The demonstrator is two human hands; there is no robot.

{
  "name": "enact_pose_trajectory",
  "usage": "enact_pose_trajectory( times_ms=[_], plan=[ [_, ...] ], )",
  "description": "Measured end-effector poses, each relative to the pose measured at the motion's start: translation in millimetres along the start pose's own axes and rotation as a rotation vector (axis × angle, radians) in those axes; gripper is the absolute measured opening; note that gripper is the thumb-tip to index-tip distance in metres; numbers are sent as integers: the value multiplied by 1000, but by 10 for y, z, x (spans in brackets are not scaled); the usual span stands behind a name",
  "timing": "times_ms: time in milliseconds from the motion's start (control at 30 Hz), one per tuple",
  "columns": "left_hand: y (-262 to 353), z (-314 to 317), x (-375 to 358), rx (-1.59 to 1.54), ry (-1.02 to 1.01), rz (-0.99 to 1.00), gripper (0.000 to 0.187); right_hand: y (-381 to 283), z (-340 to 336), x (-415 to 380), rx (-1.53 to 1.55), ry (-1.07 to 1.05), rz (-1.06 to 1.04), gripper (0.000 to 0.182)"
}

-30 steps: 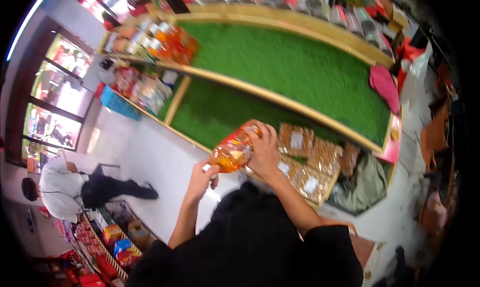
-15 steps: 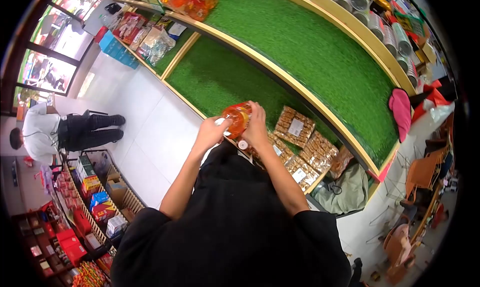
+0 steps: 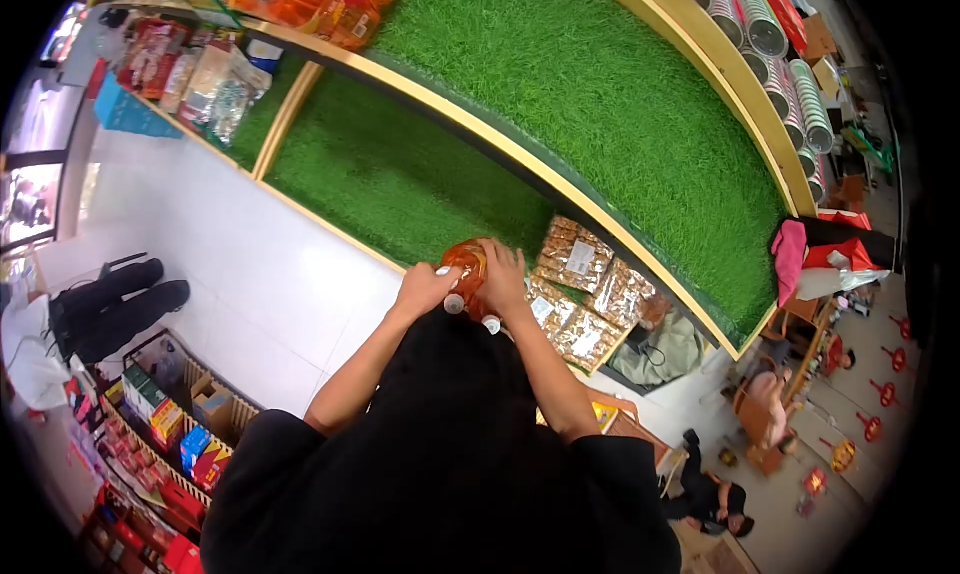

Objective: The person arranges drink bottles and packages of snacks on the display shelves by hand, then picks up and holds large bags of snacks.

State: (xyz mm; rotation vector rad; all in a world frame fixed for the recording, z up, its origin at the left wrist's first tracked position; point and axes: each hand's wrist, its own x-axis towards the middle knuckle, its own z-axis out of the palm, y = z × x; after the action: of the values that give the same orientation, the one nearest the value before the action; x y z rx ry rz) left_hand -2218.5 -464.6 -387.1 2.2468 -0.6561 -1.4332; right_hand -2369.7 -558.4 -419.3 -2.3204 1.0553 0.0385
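Both hands are at a cluster of plastic bottles with clear orange contents and white caps (image 3: 466, 262), held just in front of my body at the lower shelf's front edge. My left hand (image 3: 428, 291) is closed at the capped end of one bottle. My right hand (image 3: 503, 277) wraps around the other side, fingers over the orange surface. White caps show between and below the hands; my black shirt hides the lower part. Beside my right hand on the shelf lie clear packs of brown nut-like snacks (image 3: 573, 257) with white labels.
A green turf-lined shelf (image 3: 400, 164) with wooden edging stretches ahead, beneath an upper turf shelf (image 3: 560, 74). Large orange jars (image 3: 310, 9) stand upper left, cans (image 3: 755, 19) upper right. A grey-green bag (image 3: 662, 352) sits at the shelf's end. A person in dark trousers (image 3: 115, 299) stands left.
My view has shifted, and the shelf and standing person appear further left. Both hands stay on the orange bottles, which have come slightly lower in view, and more white caps show.
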Motion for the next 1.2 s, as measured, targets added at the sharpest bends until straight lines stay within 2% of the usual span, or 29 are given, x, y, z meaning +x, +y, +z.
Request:
enact_pose_trajectory(
  times_ms=[67, 200, 233, 300, 333, 467, 600, 700, 800, 867, 900, 933, 1000, 1033, 1067, 1167, 1200],
  plan=[
    [-109, 51, 100, -152, -34, 13, 57, -25, 35, 40, -121, -56, 42, 79],
    [-113, -65, 351, -183, -277, -104, 54, -32, 139, 88, -30, -157, 199, 73],
    [-110, -101, 409, -234, -291, -102, 50, -55, 147, 118, -29, -163, 218, 65],
    [-362, 82, 682, -184, -279, -58, 46, -95, 142, 124, -19, -178, 274, 61],
    [-270, 37, 717, -142, -250, -15, 43, -101, 124, 146, -8, -193, 311, 57],
    [-103, 69, 681, -323, -418, -108, 51, -116, 72, 84, 44, -183, 436, 53],
    [-195, 348, 707, -317, -568, -158, 59, -196, 8, -120, 27, -82, 368, 53],
    [-225, 476, 746, -186, -430, -113, 67, -287, -11, -217, -32, -57, 257, 64],
    [-94, 232, 630, -357, -460, 1, 64, -364, 44, -227, -25, -6, 241, 75],
    [-186, 163, 652, -368, -519, -33, 57, -305, 122, -201, -9, 103, 203, 74],
    [-489, 399, 796, -315, -314, 104, 57, -285, 160, -165, 21, 179, 199, 60],
    [-669, 484, 897, -295, -320, 126, 57, -282, 139, -138, 24, 208, 209, 60],
    [-811, 543, 995, -282, -282, 277, 62, -292, 49, -121, 52, 154, 189, 43],
    [-514, 316, 699, -219, -271, 217, 64, -251, 95, -144, 18, 223, 122, 34],
    [-534, 349, 675, -211, -257, 241, 64, -245, 120, -177, -26, 260, 103, 36],
    [-569, 412, 579, -387, -401, 144, 68, -197, 159, -303, 39, 273, 132, 39],
    [-531, 414, 503, -476, -470, 192, 66, -158, 163, -337, 47, 283, 90, 39]
  ],
)
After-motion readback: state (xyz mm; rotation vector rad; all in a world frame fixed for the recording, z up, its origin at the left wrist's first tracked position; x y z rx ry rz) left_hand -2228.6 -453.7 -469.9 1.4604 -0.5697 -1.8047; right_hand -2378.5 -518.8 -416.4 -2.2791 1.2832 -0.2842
